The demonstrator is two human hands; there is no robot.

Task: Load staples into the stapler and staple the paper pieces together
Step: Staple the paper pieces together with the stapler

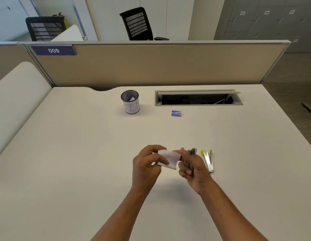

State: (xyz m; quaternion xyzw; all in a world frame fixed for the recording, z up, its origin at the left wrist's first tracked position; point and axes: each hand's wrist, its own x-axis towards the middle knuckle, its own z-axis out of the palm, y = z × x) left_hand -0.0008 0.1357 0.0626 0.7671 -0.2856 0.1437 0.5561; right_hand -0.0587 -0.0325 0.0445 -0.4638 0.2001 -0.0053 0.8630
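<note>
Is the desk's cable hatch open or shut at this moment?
Open. The cable hatch has its lid tipped up along the far edge, and the dark cavity with cables inside shows.

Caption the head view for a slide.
Left hand holds small white paper pieces beside the dark metal stapler gripped in the right hand, above a cream desk.
</note>
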